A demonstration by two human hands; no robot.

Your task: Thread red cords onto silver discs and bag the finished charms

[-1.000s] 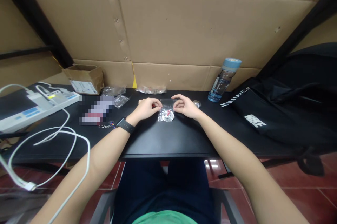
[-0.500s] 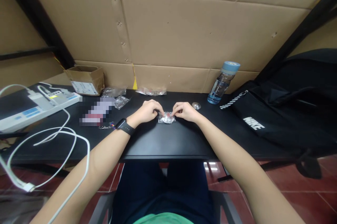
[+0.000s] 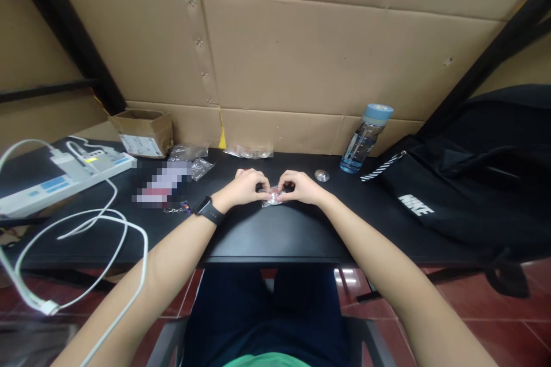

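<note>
as the left hand and right hand pinch the clear packet from both sides, uneven tugging could split its film!

Head camera, facing forward and down over desk.

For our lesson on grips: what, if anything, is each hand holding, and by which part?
A clear plastic packet, pinched at its left side by the left hand and its right side by the right hand.
</note>
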